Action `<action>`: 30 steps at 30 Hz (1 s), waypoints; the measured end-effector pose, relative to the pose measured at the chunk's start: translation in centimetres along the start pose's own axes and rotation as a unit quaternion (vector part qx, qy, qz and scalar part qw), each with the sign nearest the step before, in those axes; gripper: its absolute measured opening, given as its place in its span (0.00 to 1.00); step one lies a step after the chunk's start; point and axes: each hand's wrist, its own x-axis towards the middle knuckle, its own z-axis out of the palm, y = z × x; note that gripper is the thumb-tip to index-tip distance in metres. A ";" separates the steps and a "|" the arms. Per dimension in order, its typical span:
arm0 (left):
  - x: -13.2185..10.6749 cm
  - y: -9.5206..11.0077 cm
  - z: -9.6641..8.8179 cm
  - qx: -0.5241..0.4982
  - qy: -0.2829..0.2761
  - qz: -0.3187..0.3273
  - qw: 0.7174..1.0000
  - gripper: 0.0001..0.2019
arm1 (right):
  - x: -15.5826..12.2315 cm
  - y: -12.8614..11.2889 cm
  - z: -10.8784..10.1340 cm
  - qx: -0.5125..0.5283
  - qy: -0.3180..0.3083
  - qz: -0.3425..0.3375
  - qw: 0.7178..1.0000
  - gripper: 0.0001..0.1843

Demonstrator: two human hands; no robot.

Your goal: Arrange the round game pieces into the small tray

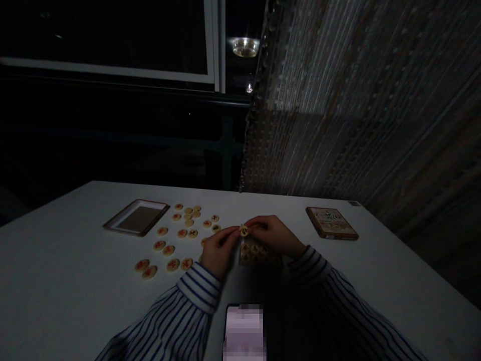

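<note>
A round Chinese chess piece point(243, 230) with a dark character is held up between my two hands. My left hand point(218, 250) pinches it from the left with thumb and finger. From the right, the fingertips of my right hand point(276, 235) close on the same piece. Right below it is a small clear-looking tray point(239, 256), where several pieces with dark characters lie in rows; my right hand and wrist cover part of it. To the left, loose chess pieces point(173, 264) are scattered over the table, many with red characters, some partly hidden behind my left hand.
An open box lid or shallow box point(120, 231) lies at the far left of the white table point(75, 281). A flat printed box point(332, 223) sits at the right. A phone with a lit screen point(244, 333) is at the near edge. Behind hangs a string curtain point(319, 100).
</note>
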 end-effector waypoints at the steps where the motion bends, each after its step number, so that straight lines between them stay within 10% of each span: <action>1: 0.0 0.0 0.0 -0.003 0.002 -0.005 1.000 0.14 | 0.0 0.0 0.0 -0.004 -0.001 -0.005 1.000 0.12; 30: -0.2 -0.1 0.2 -0.086 0.002 -0.098 0.992 0.11 | -0.1 0.7 0.1 -0.006 -0.046 -0.033 0.998 0.14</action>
